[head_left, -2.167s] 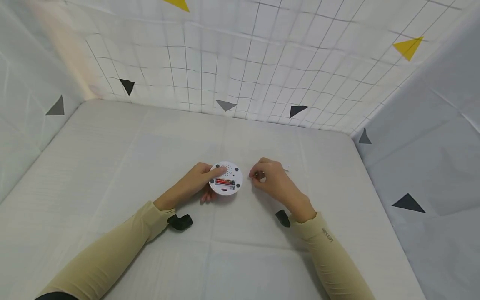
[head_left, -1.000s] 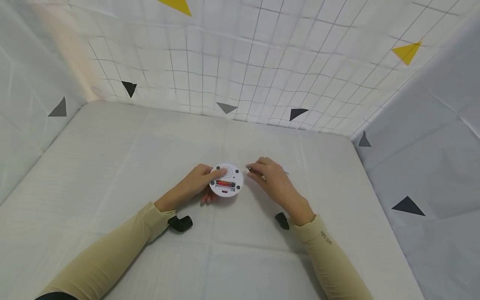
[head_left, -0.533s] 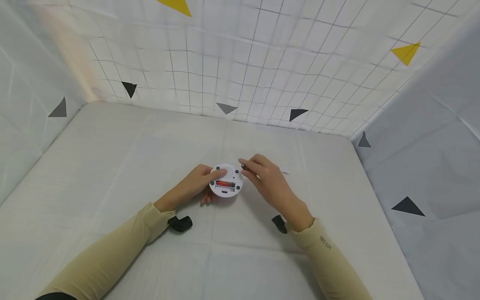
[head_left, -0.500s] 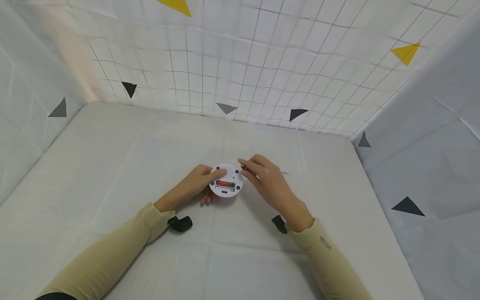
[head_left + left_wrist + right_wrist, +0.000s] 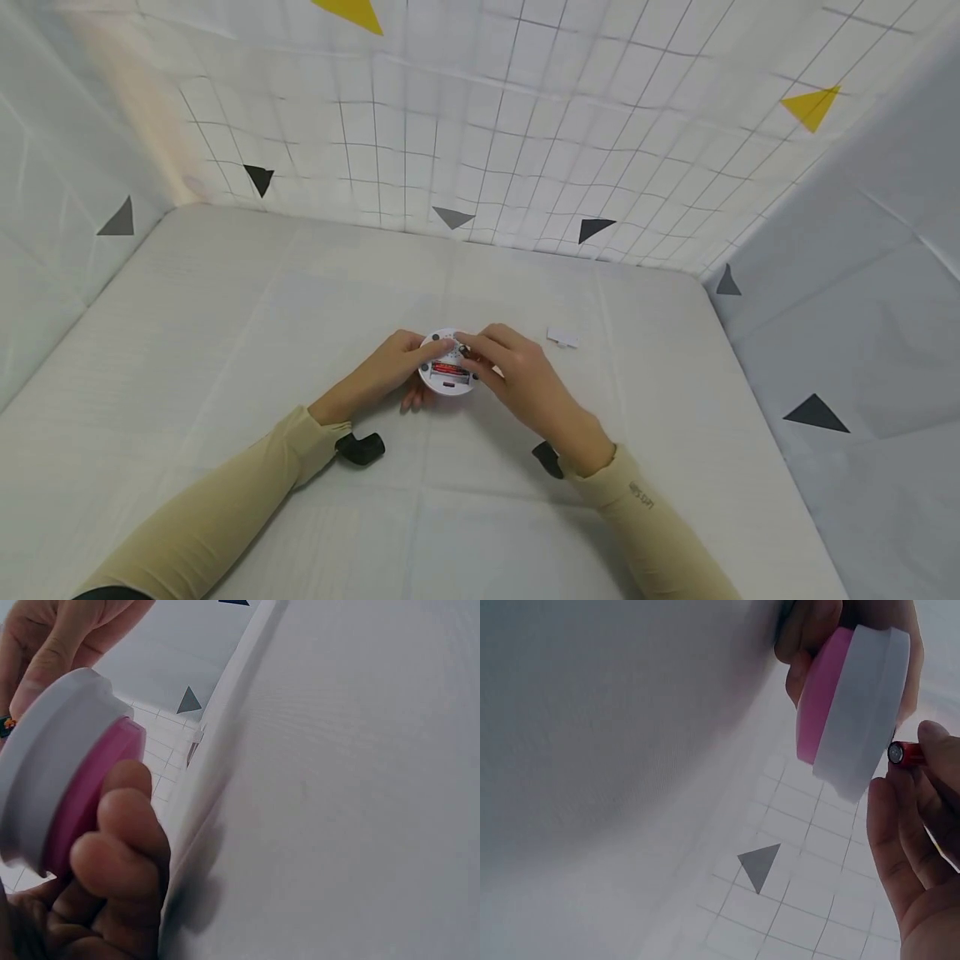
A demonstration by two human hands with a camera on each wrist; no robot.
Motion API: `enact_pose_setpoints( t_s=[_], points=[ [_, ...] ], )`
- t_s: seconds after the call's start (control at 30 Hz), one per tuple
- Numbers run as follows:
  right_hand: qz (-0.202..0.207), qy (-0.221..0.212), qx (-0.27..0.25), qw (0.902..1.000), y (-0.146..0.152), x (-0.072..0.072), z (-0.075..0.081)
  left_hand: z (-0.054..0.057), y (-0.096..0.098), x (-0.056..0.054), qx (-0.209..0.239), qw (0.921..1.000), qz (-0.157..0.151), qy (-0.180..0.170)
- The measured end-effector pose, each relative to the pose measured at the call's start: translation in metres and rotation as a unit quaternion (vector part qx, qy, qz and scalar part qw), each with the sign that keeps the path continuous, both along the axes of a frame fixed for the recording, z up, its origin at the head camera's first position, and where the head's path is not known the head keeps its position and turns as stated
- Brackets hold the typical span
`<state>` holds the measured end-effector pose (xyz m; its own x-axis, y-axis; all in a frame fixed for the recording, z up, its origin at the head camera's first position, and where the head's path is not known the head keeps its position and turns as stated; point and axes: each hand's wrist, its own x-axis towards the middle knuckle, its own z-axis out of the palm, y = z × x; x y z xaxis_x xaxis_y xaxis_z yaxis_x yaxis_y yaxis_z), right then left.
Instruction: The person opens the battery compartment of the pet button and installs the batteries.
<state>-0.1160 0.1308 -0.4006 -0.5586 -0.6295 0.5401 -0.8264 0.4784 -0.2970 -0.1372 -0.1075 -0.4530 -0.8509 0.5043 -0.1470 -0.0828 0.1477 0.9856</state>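
My left hand [image 5: 390,358] grips a round white device [image 5: 437,382], thumb across its perforated face and fingers under its pink side [image 5: 88,796]. Its battery compartment faces up, and a red battery [image 5: 448,368] lies in it. Beside this battery part of the compartment shows bare. Between thumb and fingers my right hand [image 5: 521,375] pinches another red battery [image 5: 906,754], one metal end showing. That hand overlaps the device's right side in the head view. In the right wrist view the pinched battery is right at the device's white edge.
A small white rectangular cover [image 5: 562,337] lies on the white-covered table [image 5: 480,533], to the right behind my right hand. A gridded white sheet [image 5: 480,108] stands at the back, and grey sheets [image 5: 885,333] close off the sides.
My right hand has moved left with the pinched battery, from beside the device to over its face. The white cover behind that hand has come into full view. My left hand has stayed put.
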Motion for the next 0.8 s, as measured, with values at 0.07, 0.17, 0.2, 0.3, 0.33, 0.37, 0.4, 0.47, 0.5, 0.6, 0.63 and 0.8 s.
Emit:
enact_pose_setpoints(
  t_s=[0.07, 0.17, 0.2, 0.3, 0.33, 0.37, 0.4, 0.47, 0.5, 0.6, 0.63, 0.8],
  points=[
    [0.003, -0.005, -0.001, 1.0, -0.002, 0.002, -0.001, -0.001, 0.0, 0.0, 0.0, 1.0, 0.0, 0.004],
    [0.012, -0.011, -0.009, 0.9998, -0.005, 0.004, -0.002, -0.001, -0.001, 0.001, 0.001, 1.0, 0.0, 0.007],
    [0.015, -0.01, -0.013, 0.9998, -0.006, 0.005, -0.002, -0.001, -0.001, 0.001, 0.0, 1.0, 0.0, 0.008],
    [0.022, -0.005, -0.019, 0.9996, -0.008, 0.006, -0.004, -0.002, 0.0, 0.0, -0.004, 0.9999, 0.001, 0.01],
    [0.023, -0.003, -0.02, 0.9995, -0.008, 0.006, -0.004, -0.002, 0.0, 0.0, -0.006, 0.9999, 0.003, 0.011],
    [0.024, -0.001, -0.021, 0.9995, -0.009, 0.006, -0.005, -0.003, 0.0, 0.0, -0.007, 0.9999, 0.004, 0.011],
    [0.025, 0.0, -0.022, 0.9994, -0.009, 0.007, -0.005, -0.003, 0.0, 0.0, -0.009, 0.9999, 0.005, 0.011],
    [0.026, 0.004, -0.023, 0.9994, -0.01, 0.007, -0.006, -0.003, 0.0, 0.0, -0.009, 0.9999, 0.006, 0.008],
    [0.027, 0.006, -0.024, 0.9993, -0.011, 0.007, -0.006, -0.002, 0.0, 0.0, -0.008, 0.9999, 0.006, 0.006],
    [0.03, 0.014, -0.027, 0.9991, -0.012, 0.008, -0.008, -0.001, 0.001, 0.001, -0.007, 0.9999, 0.006, 0.004],
    [0.031, 0.018, -0.027, 0.999, -0.013, 0.008, -0.009, -0.001, 0.001, 0.001, -0.007, 1.0, 0.005, 0.004],
    [0.03, 0.03, -0.027, 0.9987, -0.015, 0.009, -0.012, 0.0, 0.001, 0.002, -0.011, 0.9999, 0.005, 0.009]
  ],
)
